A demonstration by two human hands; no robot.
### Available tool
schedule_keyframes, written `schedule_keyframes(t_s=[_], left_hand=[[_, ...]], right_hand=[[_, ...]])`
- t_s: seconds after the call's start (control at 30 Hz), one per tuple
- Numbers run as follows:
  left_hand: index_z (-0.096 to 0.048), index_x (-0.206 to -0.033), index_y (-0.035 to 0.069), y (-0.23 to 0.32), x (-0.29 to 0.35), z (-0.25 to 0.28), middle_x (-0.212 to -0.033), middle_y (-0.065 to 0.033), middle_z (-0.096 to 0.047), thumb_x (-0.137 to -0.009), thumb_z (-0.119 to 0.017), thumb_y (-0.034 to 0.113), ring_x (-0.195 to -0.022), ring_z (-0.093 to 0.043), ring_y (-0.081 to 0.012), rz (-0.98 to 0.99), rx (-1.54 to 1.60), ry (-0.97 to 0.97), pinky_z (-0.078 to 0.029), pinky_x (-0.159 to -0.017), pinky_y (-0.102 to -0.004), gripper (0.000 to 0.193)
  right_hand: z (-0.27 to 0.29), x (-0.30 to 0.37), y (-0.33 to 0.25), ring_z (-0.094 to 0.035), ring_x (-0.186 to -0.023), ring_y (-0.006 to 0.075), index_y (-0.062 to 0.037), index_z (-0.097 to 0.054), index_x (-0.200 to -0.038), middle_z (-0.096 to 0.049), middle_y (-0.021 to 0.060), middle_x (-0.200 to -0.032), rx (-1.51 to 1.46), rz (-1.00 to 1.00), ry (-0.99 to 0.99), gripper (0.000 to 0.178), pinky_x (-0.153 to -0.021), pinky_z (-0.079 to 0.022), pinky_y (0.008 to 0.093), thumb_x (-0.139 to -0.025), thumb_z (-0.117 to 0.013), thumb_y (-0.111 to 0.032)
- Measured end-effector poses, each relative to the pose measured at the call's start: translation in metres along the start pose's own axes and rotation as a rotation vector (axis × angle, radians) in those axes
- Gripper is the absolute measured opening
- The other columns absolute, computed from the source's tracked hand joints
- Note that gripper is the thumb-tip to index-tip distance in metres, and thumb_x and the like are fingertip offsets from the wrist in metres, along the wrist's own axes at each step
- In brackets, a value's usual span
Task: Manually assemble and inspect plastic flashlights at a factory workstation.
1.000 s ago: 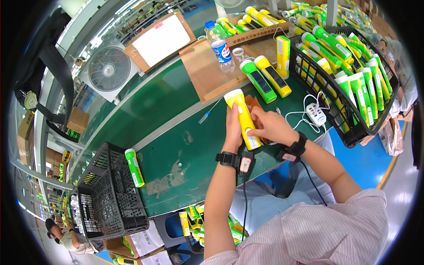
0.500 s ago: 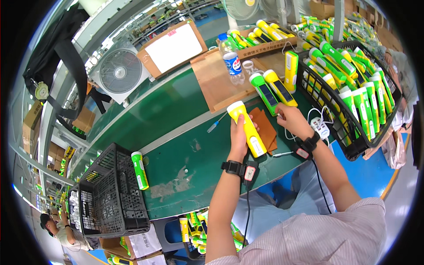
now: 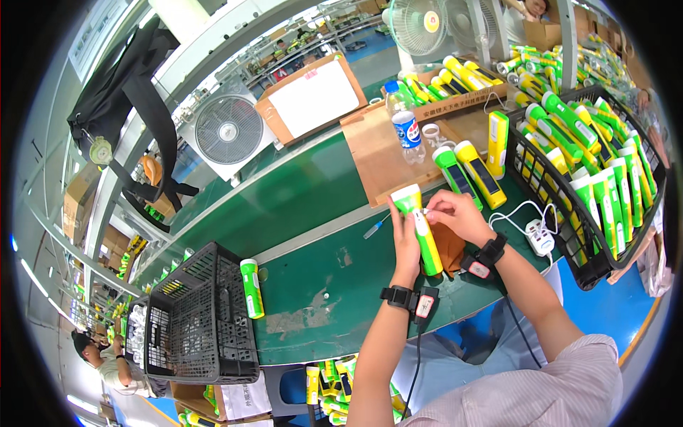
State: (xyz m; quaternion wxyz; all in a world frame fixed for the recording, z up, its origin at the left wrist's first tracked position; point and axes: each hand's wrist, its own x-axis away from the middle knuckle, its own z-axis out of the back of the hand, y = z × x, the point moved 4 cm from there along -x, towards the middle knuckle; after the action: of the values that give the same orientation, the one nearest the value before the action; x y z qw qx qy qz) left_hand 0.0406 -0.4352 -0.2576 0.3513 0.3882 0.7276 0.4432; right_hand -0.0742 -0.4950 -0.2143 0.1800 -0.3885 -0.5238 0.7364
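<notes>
My left hand is wrapped round a flashlight, its wide white head pointing away from me. The flashlight's upper side shows green with a white strip, and there is some yellow at the neck. My right hand is closed at the flashlight's upper side, pinching a small white piece that looks like a cable plug. Its fingertips hide most of that piece. Just beyond my hands, a green flashlight and a yellow flashlight with dark panels lean side by side. A brown cloth-like sheet lies beneath my hands.
Right of me stand a white multi-port charger with cables and a black crate full of flashlights. A bottle stands behind. At left, a black crate and a green flashlight sit on the green table.
My right hand has come left from beside the leaning flashlights to the held flashlight. The held flashlight now shows a green side instead of yellow. The whole view has shifted.
</notes>
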Motion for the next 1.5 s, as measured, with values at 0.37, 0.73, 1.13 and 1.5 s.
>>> schedule_keyframes(t_s=[0.37,0.73,1.13,1.5], left_hand=[[-0.020,-0.135,0.001,0.014,0.003,-0.013,-0.119,-0.0117,-0.046,-0.089,-0.047,0.015,-0.103,-0.048,-0.0164,0.023,0.007,-0.026,-0.039,-0.087,-0.0269,0.056],[-0.013,-0.138,0.009,0.005,0.005,-0.014,-0.111,-0.0102,-0.052,-0.089,-0.048,0.015,-0.090,-0.054,-0.0146,0.091,-0.038,-0.045,-0.045,-0.074,-0.0255,0.061],[0.000,-0.138,0.022,0.005,0.009,-0.022,-0.096,-0.0113,-0.054,-0.093,-0.037,0.024,-0.073,-0.060,-0.0196,0.147,-0.112,-0.148,-0.053,-0.058,-0.0323,0.059],[-0.017,-0.134,0.025,0.010,-0.003,0.009,-0.100,-0.0084,-0.052,-0.093,-0.032,0.031,-0.063,-0.054,-0.0179,0.106,0.137,0.082,-0.049,-0.050,-0.0295,0.044]], right_hand=[[0.017,0.001,-0.001,-0.063,-0.064,0.0159,-0.0011,-0.063,-0.081,-0.064,0.0097,-0.071,0.246,0.108,0.184,0.012,-0.060,-0.048,0.0236,-0.075,-0.064,-0.012],[0.025,0.002,0.011,-0.059,-0.057,0.0204,-0.0027,-0.063,-0.076,-0.062,0.0100,-0.066,0.245,0.139,0.112,0.009,-0.053,-0.044,0.0263,-0.073,-0.063,-0.012],[0.021,0.005,0.008,-0.061,-0.062,0.0171,-0.0011,-0.063,-0.080,-0.063,0.0088,-0.071,0.342,0.185,0.119,0.010,-0.058,-0.047,0.0251,-0.074,-0.063,-0.009],[0.038,0.003,0.009,-0.061,-0.066,0.0168,-0.0009,-0.064,-0.083,-0.064,0.0083,-0.074,0.351,0.165,0.378,0.010,-0.062,-0.047,0.0251,-0.077,-0.061,-0.008]])
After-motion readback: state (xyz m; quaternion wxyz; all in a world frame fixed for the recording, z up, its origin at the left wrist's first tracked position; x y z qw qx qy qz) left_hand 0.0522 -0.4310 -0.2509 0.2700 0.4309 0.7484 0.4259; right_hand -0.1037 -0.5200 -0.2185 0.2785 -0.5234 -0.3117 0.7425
